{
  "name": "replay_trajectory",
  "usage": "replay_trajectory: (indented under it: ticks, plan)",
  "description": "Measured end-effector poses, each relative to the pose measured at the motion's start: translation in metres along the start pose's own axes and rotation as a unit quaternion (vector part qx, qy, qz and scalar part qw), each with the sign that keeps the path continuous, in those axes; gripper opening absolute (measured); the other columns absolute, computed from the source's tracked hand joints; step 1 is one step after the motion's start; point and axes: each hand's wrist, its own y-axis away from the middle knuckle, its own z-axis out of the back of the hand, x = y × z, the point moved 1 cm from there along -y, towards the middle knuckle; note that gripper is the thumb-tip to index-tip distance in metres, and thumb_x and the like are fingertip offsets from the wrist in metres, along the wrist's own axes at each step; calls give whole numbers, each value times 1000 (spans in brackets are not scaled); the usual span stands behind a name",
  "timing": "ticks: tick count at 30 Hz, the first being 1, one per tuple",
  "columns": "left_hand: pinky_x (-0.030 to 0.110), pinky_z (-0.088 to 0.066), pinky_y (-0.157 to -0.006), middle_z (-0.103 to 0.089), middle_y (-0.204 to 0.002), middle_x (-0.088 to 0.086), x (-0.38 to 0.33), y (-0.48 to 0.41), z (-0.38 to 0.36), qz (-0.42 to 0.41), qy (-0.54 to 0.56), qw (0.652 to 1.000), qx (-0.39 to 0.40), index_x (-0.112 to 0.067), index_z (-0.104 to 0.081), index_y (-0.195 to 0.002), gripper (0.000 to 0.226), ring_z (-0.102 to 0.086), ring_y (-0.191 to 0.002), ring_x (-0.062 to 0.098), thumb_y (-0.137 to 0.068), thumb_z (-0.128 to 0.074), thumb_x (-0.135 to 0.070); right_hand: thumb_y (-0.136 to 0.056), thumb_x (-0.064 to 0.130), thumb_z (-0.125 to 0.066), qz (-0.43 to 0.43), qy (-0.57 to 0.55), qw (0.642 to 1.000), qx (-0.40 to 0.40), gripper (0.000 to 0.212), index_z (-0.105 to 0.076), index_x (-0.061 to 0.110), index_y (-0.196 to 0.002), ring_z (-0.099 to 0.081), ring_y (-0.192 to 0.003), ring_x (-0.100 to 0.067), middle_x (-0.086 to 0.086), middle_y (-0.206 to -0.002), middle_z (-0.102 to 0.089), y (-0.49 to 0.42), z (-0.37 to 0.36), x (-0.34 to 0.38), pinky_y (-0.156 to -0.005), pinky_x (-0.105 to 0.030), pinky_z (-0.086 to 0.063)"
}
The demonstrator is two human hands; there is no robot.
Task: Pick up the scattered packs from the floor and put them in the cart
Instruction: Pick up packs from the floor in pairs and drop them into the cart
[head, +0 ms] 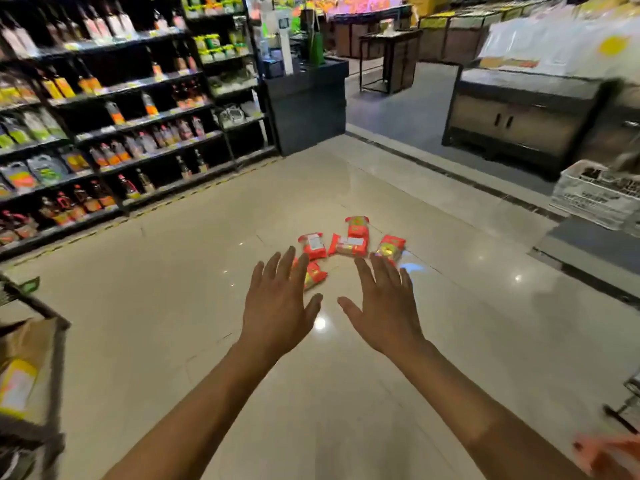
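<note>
the step in hand looks like the reach for the first pick; nothing is lifted yet. five red packs (349, 244) lie in a loose cluster on the pale tiled floor (173, 306), ahead of the person and well apart from the cart (57, 368). the cart's dark frame shows at the left edge with a brown paper bag (24, 341) inside it.

both arms stretch forward over the floor. the left hand (277, 306) is palm down with fingers straight and fanned, its grip spread and holding nothing. its fingertips overlap the nearest pack (316, 276) in the view, but whether they touch it cannot be told. the right hand (384, 306) is the same, grip spread and empty, its fingertips just short of the pack on the right side (391, 249).

the next move probably calls for both hands to go lower and close round a pack each, or gather several, since they lie near one another. after that comes a turn left to carry them to the cart. the wrappers look glossy and thin, so a flat pack on smooth tile may need a fingertip worked under an edge.
</note>
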Motion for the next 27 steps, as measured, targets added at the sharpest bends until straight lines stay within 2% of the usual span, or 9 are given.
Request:
replay_trajectory:
  ticks: [3,7,9,14,19,21,24,25,27]
  plan:
    - [55,-30,-119,-40,-161,13,-15,-30,-17,-19,-10,1000,-4,-16,-40,-155,74,-40,-146,38,-93,-52,-55,-95,62,-51,-12,12,1000,4,81,-29,20,-160,-24,-154,-32,-13,-166,-30,-16,-1,-27,-124,-52,-17]
    - [53,-22,-122,-33,-165,11,-7,-75,-43,1,-8,1000,12,-20,-34,-158,78,-34,-150,36,-94,-54,-60,-95,65,-48,3,21,1000,21,84,-21,22,-162,-19,-156,-32,-11,-168,-24,-59,-10,-36,-124,-52,-14]
    - [55,-23,-122,-34,-165,11,4,-99,-55,11,-6,1000,12,-19,-35,-158,79,-34,-150,37,-93,-54,-60,-94,67,-45,16,33,999,32,86,-18,22,-163,-18,-157,-32,-11,-169,-23,-89,-22,-35,-124,-53,-13]
    - [59,-32,-117,-44,-158,13,49,-176,-92,34,-2,999,-5,-17,-45,-152,74,-44,-144,40,-92,-48,-61,-88,67,-44,48,65,996,29,83,-40,19,-155,-38,-148,-36,-16,-157,-45,-184,-60,-21,-118,-58,-28]
    - [59,-35,-114,-48,-156,14,92,-269,-131,58,10,998,37,-16,-49,-149,77,-48,-140,41,-87,-63,-59,-86,65,-55,71,97,992,48,81,-49,18,-151,-47,-142,-35,-15,-152,-52,-291,-98,-10,-113,-58,-37]
    - [59,-37,-113,-49,-154,14,110,-301,-140,51,8,998,42,-15,-51,-147,75,-50,-139,40,-87,-61,-58,-85,63,-58,87,95,991,47,80,-50,18,-150,-49,-141,-35,-14,-151,-54,-331,-114,-6,-111,-58,-38]
    - [59,-39,-114,-50,-154,14,145,-346,-152,63,-2,997,51,-15,-52,-147,73,-50,-139,40,-92,-40,-60,-87,63,-52,82,78,991,77,79,-46,18,-152,-46,-143,-37,-16,-153,-51,-389,-140,3,-114,-59,-35]
    - [59,-40,-114,-51,-153,15,155,-355,-157,64,-6,997,52,-15,-52,-147,72,-50,-138,40,-92,-40,-61,-88,63,-51,81,75,990,86,79,-44,18,-153,-45,-144,-37,-16,-154,-49,-402,-149,4,-116,-59,-34]
    - [58,-41,-113,-53,-152,14,176,-377,-168,69,-26,996,58,-15,-54,-146,72,-52,-137,39,-90,-54,-61,-89,62,-47,85,64,990,96,80,-39,19,-156,-39,-147,-37,-15,-158,-44,-431,-166,3,-119,-58,-28]
